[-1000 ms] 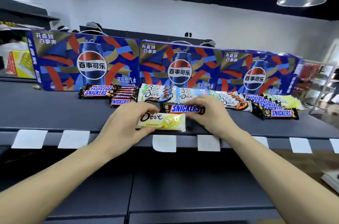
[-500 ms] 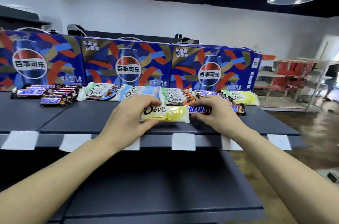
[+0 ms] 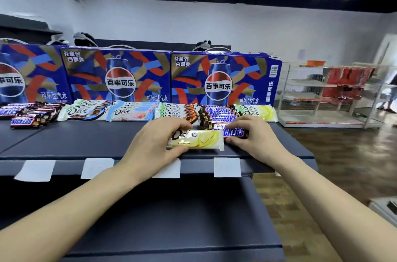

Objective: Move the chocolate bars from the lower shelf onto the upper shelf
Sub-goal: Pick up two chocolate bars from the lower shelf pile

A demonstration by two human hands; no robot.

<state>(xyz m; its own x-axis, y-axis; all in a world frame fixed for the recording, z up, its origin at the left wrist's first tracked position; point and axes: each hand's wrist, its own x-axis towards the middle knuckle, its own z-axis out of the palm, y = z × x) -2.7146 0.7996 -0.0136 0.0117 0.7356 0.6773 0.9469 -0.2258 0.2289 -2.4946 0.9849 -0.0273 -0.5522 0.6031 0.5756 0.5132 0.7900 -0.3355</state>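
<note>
My left hand [image 3: 151,143] grips a yellow-white Dove bar [image 3: 198,140] by its left end, just above the front of the dark upper shelf [image 3: 86,143]. My right hand [image 3: 255,135] holds a brown Snickers bar [image 3: 234,132] right behind and to the right of the Dove bar. Rows of Dove bars [image 3: 129,111] and Snickers bars [image 3: 221,114] lie along the back of the upper shelf. More Snickers bars [image 3: 28,114] are stacked at the far left. The lower shelf [image 3: 171,218] below my arms shows no bars.
Three blue Pepsi gift boxes [image 3: 120,77] stand upright behind the bars. White price tags [image 3: 226,167] hang on the upper shelf's front edge. A metal rack with red packs [image 3: 343,89] stands on the wooden floor to the right, with a person's legs beyond it.
The view has swung right along the shelf, so the boxes and bars have shifted left in frame. Both hands have carried their bars rightward toward the right-hand Snickers and Dove stacks.
</note>
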